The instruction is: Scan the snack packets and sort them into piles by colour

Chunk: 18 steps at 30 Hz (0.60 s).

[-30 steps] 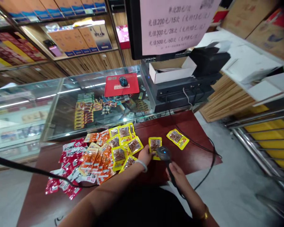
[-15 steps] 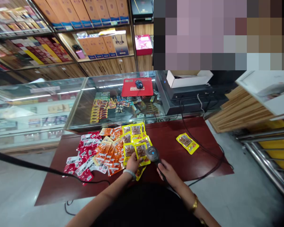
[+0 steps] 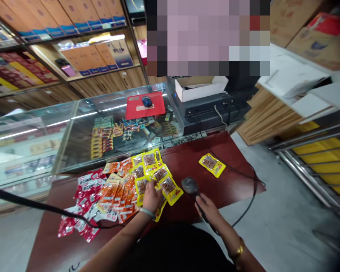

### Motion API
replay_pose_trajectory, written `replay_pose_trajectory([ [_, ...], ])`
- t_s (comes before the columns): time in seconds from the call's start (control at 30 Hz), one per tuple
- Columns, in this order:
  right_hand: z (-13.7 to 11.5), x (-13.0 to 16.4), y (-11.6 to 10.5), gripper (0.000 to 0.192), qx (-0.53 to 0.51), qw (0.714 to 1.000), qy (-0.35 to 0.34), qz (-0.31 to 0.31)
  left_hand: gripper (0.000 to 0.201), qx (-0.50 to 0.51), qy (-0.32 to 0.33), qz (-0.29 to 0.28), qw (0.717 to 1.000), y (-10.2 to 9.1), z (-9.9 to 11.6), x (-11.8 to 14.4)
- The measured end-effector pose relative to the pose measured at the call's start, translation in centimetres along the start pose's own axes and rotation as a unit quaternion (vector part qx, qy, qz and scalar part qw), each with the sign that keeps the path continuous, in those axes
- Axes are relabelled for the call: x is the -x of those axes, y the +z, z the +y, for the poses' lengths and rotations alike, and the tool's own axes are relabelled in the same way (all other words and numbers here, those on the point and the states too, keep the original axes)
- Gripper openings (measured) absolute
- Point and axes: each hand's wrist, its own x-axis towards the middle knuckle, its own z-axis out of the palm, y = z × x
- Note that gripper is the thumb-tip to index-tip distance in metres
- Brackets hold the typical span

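Position at the dark red worktop (image 3: 232, 189): the right hand (image 3: 207, 207) is closed round the grip of a black barcode scanner (image 3: 190, 186), its head held low over the bare surface just beside the yellow packets. The left hand (image 3: 152, 196) rests on the near edge of the yellow packet pile (image 3: 154, 175), fingers curled onto one packet — whether it is lifted or merely pressed down cannot be told.

Progress, as judged from the layout: one yellow packet (image 3: 212, 165) lies alone to the right, well apart from the rest — seemingly dealt with and set aside. The bulk remains heaped on the left: the yellow pile, orange packets (image 3: 117, 189) overlapping it, and red-and-white packets (image 3: 85, 196) beyond. On that reading the work is at an early stage, with nearly everything outstanding.

The scanner cable (image 3: 251, 189) loops across the worktop's right end and off its edge. A glass display case (image 3: 73, 132) stands directly behind.
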Motion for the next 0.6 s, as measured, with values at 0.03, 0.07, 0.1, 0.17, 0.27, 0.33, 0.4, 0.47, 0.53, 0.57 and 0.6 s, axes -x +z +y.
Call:
replay_pose_trajectory([
  [0.03, -0.1, 0.2, -0.7, 0.061, -0.01, 1.0, 0.002, 0.018, 0.027, 0.004, 0.033, -0.021, 0.999, 0.9, 1.2, -0.9],
  [0.07, -0.2, 0.5, -1.3, 0.061, -0.02, 0.999, 0.002, 0.036, 0.026, 0.008, 0.063, -0.047, 0.997, 2.0, 2.7, -1.9],
  [0.1, -0.3, 0.7, -1.8, 0.061, -0.029, 0.998, 0.001, 0.053, 0.027, 0.01, 0.089, -0.069, 0.994, 3.4, 4.4, -3.0],
  [0.17, -0.5, 1.1, -2.8, 0.06, -0.041, 0.996, -0.007, 0.079, 0.03, 0.01, 0.139, -0.126, 0.982, 6.3, 8.0, -5.3],
  [0.27, -0.1, 1.3, -4.2, 0.058, -0.047, 0.994, -0.023, 0.094, 0.042, -0.021, 0.132, -0.195, 0.972, 10.7, 13.1, -8.6],
  [0.33, 0.6, 1.4, -5.0, 0.058, -0.058, 0.993, -0.026, 0.099, 0.05, -0.046, 0.11, -0.213, 0.97, 13.3, 15.9, -10.6],
  [0.4, 1.3, 1.4, -5.7, 0.058, -0.071, 0.991, -0.024, 0.107, 0.049, -0.061, 0.087, -0.223, 0.969, 15.2, 17.8, -12.2],
  [0.47, 1.7, 1.6, -6.0, 0.057, -0.078, 0.99, -0.022, 0.112, 0.045, -0.068, 0.065, -0.225, 0.97, 16.6, 19.1, -13.5],
  [0.53, 1.7, 1.8, -6.2, 0.055, -0.075, 0.991, -0.026, 0.109, 0.036, -0.074, 0.052, -0.229, 0.969, 17.4, 19.8, -14.3],
  [0.57, 1.6, 1.9, -6.2, 0.054, -0.071, 0.991, -0.028, 0.107, 0.03, -0.077, 0.05, -0.232, 0.968, 17.6, 19.9, -14.5],
  [0.6, 1.5, 2.1, -6.2, 0.054, -0.068, 0.992, -0.029, 0.103, 0.023, -0.079, 0.051, -0.235, 0.967, 17.6, 19.9, -14.5],
])
